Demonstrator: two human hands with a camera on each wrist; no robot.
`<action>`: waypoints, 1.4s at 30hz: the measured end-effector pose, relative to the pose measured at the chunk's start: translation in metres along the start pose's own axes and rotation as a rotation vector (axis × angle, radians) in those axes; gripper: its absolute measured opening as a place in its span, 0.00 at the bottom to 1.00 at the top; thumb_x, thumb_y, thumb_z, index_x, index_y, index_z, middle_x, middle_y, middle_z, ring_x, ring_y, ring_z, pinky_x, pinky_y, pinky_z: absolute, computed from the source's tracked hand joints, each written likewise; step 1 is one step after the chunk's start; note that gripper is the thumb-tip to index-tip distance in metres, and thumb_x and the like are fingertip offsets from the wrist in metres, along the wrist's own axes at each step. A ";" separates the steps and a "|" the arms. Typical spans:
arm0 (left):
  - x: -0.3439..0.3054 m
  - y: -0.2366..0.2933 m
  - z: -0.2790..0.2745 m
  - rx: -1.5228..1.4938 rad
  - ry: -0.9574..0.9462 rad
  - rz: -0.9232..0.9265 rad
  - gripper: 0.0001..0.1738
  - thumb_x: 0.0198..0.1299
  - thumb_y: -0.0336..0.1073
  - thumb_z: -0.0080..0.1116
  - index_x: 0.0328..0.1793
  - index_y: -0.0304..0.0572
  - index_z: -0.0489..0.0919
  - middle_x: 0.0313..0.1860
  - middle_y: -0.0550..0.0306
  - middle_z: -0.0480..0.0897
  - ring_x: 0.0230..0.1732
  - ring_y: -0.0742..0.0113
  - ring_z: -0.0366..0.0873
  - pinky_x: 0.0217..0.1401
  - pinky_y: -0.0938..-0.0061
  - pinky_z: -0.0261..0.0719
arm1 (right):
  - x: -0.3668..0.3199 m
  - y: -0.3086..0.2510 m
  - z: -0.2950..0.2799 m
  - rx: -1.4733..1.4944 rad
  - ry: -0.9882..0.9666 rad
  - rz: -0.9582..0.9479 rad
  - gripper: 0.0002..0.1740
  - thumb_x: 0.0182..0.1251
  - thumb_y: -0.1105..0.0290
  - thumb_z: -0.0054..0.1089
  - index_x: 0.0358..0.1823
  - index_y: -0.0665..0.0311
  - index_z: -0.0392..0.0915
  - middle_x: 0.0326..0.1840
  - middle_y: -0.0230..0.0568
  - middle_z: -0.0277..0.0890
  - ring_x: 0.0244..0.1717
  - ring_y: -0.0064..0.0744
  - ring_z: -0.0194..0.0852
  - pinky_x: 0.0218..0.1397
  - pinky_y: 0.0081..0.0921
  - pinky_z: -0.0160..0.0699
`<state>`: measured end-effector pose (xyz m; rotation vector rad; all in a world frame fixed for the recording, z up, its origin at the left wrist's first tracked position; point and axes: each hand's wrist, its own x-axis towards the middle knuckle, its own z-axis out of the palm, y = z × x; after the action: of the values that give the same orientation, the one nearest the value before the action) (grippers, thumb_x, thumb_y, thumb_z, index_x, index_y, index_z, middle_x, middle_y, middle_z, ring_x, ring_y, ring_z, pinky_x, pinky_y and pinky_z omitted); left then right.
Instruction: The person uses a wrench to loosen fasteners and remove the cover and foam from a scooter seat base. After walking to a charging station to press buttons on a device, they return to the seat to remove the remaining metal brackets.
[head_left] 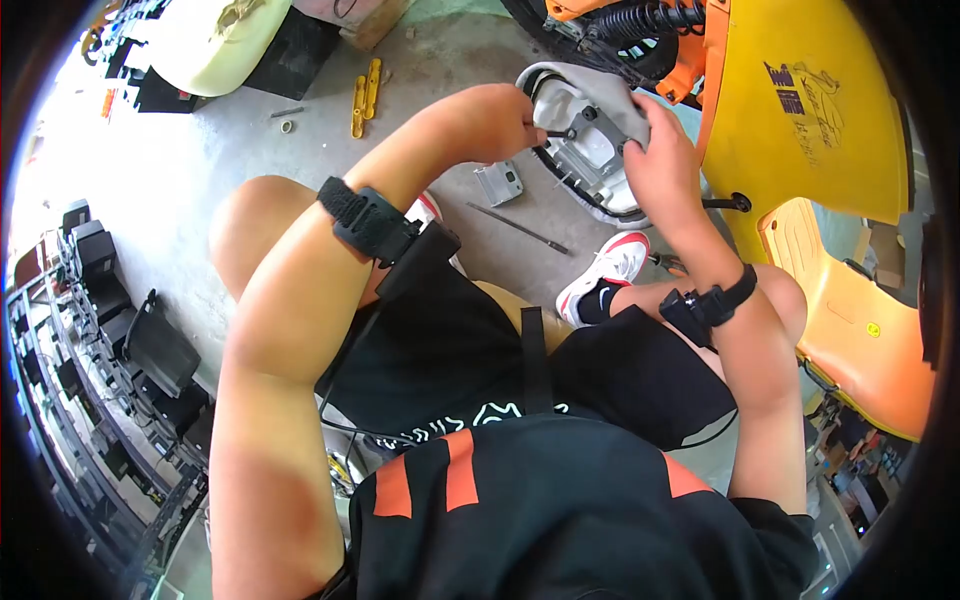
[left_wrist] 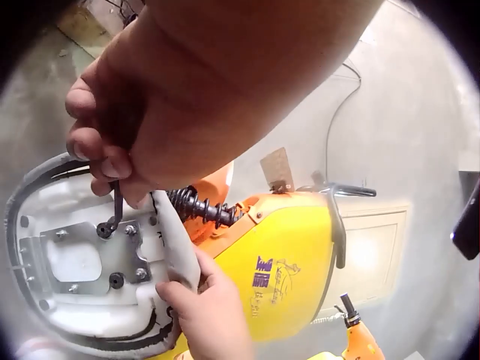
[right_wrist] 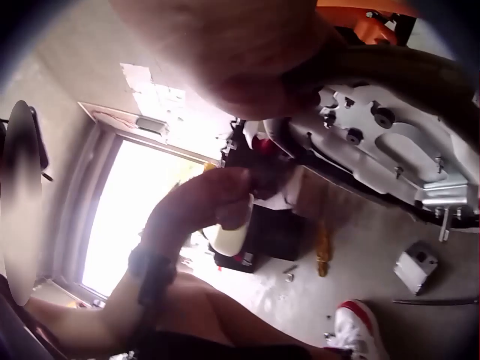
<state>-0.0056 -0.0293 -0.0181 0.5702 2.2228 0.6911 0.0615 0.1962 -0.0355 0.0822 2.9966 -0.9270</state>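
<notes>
A scooter seat [head_left: 582, 165] is held upside down in front of the person, showing its white plastic base and grey cover. A metal bracket plate [left_wrist: 90, 262] with several bolts and black rubber bumpers [left_wrist: 116, 280] is on the base. The left hand [head_left: 490, 122] holds a dark wrench [left_wrist: 118, 204] in curled fingers. Its far end overlaps a bumper beside a bolt on the plate in the left wrist view. At the seat's right edge, the right hand [head_left: 665, 160] grips the grey cover, thumb on the underside. Most of that hand's fingers are hidden behind the seat.
On the floor lie a silver metal block [head_left: 498, 183], a thin rod [head_left: 518, 228] and yellow metal pieces [head_left: 366, 98]. A yellow scooter body [head_left: 810, 130] with a black spring shock [head_left: 645, 20] stands beyond the right hand. An orange plastic panel [head_left: 850, 310] is at the right.
</notes>
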 end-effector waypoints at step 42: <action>0.046 -0.011 0.046 0.067 0.130 -0.090 0.21 0.66 0.44 0.47 0.38 0.31 0.82 0.39 0.40 0.83 0.43 0.42 0.81 0.50 0.55 0.77 | 0.010 0.013 0.024 0.339 0.017 0.103 0.29 0.50 0.75 0.59 0.56 0.71 0.66 0.54 0.55 0.73 0.54 0.45 0.75 0.60 0.33 0.70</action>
<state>-0.0028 0.0032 -0.0756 0.4657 2.3848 0.6249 0.0521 0.1942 -0.0625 0.2428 2.7846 -1.4146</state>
